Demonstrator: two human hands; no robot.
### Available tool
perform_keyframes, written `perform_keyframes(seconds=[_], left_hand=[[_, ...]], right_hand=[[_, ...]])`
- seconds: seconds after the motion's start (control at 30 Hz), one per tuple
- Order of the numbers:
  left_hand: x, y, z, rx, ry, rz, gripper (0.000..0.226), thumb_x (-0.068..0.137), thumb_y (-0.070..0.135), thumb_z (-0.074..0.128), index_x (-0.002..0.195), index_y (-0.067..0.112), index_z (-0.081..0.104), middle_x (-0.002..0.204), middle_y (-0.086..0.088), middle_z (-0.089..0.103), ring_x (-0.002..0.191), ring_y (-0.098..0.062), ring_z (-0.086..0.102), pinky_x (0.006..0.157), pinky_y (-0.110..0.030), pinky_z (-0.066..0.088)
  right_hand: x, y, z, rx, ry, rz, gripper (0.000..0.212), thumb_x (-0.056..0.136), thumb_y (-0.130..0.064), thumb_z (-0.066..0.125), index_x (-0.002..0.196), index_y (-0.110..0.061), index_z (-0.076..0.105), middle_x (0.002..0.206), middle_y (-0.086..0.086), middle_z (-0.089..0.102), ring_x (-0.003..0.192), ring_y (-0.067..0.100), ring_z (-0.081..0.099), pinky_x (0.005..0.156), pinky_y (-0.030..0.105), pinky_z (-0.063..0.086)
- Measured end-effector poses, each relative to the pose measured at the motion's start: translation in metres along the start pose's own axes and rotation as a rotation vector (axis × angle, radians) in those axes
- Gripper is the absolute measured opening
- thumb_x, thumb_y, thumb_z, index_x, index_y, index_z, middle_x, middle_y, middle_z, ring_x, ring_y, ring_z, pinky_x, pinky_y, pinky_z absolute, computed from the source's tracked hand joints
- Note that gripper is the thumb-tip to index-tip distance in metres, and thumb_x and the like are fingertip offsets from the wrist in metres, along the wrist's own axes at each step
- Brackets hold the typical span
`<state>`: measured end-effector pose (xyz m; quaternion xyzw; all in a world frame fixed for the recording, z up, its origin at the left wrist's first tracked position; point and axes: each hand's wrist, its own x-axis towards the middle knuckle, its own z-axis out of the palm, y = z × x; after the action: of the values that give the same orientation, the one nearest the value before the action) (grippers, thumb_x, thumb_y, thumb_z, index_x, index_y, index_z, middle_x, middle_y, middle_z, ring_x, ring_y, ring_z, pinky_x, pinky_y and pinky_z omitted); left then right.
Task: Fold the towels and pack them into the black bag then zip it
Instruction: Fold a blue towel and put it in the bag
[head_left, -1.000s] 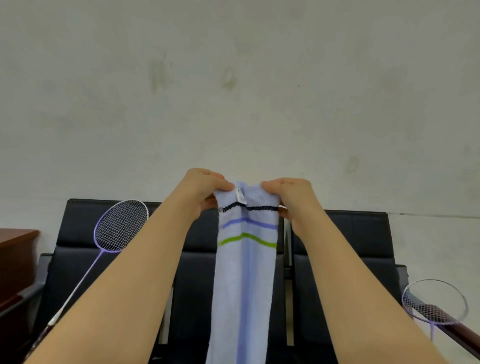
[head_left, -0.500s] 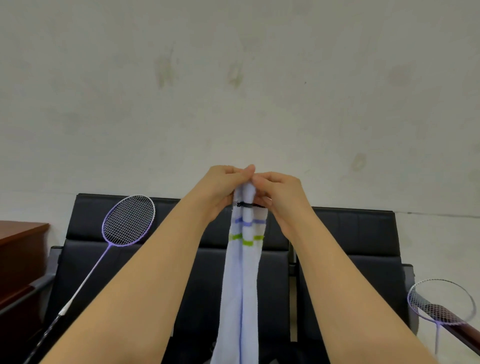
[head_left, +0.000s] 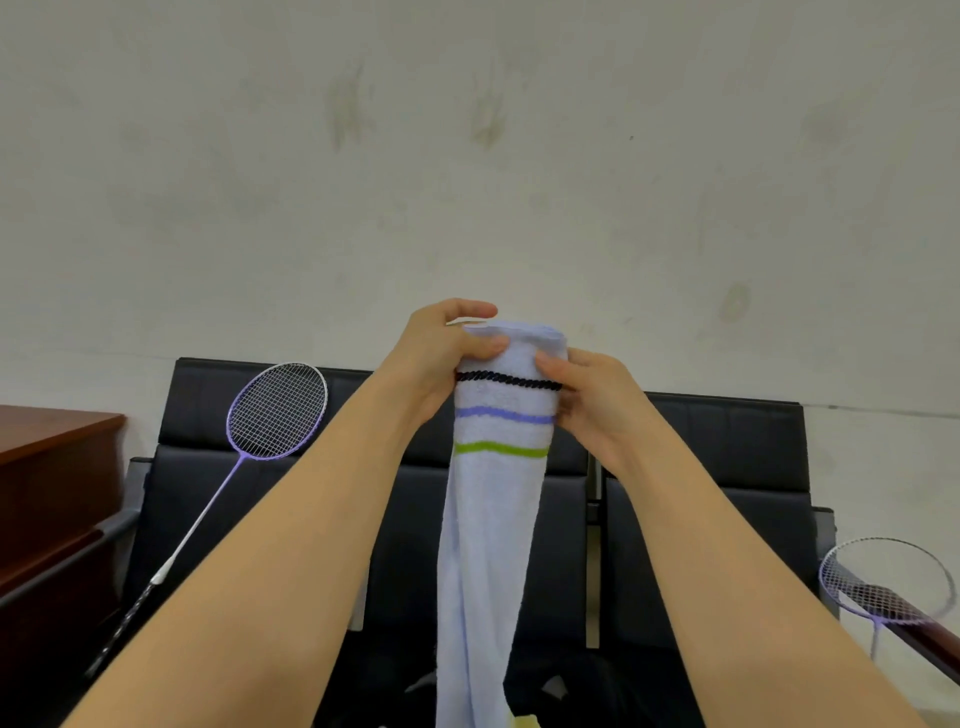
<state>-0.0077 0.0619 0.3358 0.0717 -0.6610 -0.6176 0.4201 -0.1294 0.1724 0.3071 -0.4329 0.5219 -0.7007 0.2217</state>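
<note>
A pale blue towel (head_left: 491, 519) with black, purple and green stripes hangs lengthwise in front of me, folded narrow. My left hand (head_left: 441, 358) pinches its top left edge, thumb over the fold. My right hand (head_left: 592, 400) grips the right side at the height of the black stripe. The towel's lower end drops out of view at the bottom. Dark shapes lie at the bottom centre behind the towel; I cannot tell whether they are the black bag.
A row of black seats (head_left: 717, 493) stands against a pale wall. A purple badminton racket (head_left: 270, 415) leans on the left seat. Another racket (head_left: 883, 587) sits at the right edge. A brown wooden desk (head_left: 52, 467) stands at the left.
My hands came together at the towel's top, folding it narrower, then shifted apart again. The left now holds the top edge and the right grips lower on the side.
</note>
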Motion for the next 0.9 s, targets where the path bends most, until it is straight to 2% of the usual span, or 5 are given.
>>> perform_keyframes(seconds=[0.27,0.37,0.5,0.63,0.9], left_hand=[[-0.038,-0.042,-0.011,-0.032,-0.465,-0.316,0.040,0.085,0.024,0.066,0.123,0.013,0.060,0.121,-0.006,0.068,0.114,-0.024,0.063,0.092,-0.037,0.052],[-0.043,-0.048,-0.009,-0.224,-0.406,-0.293,0.040,0.084,0.016,0.062,0.123,0.009,0.060,0.120,-0.010,0.068,0.111,-0.024,0.065,0.088,-0.035,0.055],[-0.040,-0.049,-0.014,-0.356,-0.389,-0.293,0.042,0.091,0.016,0.056,0.131,0.005,0.054,0.126,-0.016,0.063,0.117,-0.029,0.061,0.095,-0.039,0.052],[-0.041,-0.056,-0.022,-0.439,-0.286,-0.386,0.045,0.083,0.014,0.058,0.126,0.001,0.057,0.117,-0.019,0.067,0.106,-0.030,0.066,0.084,-0.039,0.057],[-0.014,-0.020,-0.023,-0.468,-0.140,-0.302,0.027,0.095,0.009,0.046,0.117,-0.002,0.059,0.113,-0.020,0.067,0.098,-0.031,0.068,0.081,-0.043,0.054]], right_hand=[[0.005,-0.029,0.020,0.041,0.155,-0.040,0.014,0.096,-0.016,0.057,0.096,-0.007,0.068,0.099,0.014,0.073,0.091,0.028,0.070,0.078,0.039,0.059],[0.000,-0.021,0.022,0.049,0.167,0.020,0.020,0.097,-0.025,0.057,0.099,-0.008,0.067,0.102,0.013,0.072,0.092,0.025,0.071,0.078,0.037,0.059],[-0.024,0.009,0.009,0.101,-0.099,0.187,0.061,0.085,-0.058,0.054,0.123,-0.012,0.063,0.119,0.009,0.070,0.110,0.024,0.067,0.095,0.041,0.052],[-0.053,0.044,-0.003,0.067,-0.296,0.323,0.054,0.088,-0.043,0.062,0.128,-0.007,0.058,0.126,0.010,0.066,0.118,0.025,0.062,0.098,0.045,0.050],[-0.045,0.024,0.004,-0.103,-0.128,0.161,0.030,0.088,-0.023,0.066,0.112,-0.004,0.068,0.110,0.006,0.073,0.103,0.022,0.069,0.087,0.040,0.057]])
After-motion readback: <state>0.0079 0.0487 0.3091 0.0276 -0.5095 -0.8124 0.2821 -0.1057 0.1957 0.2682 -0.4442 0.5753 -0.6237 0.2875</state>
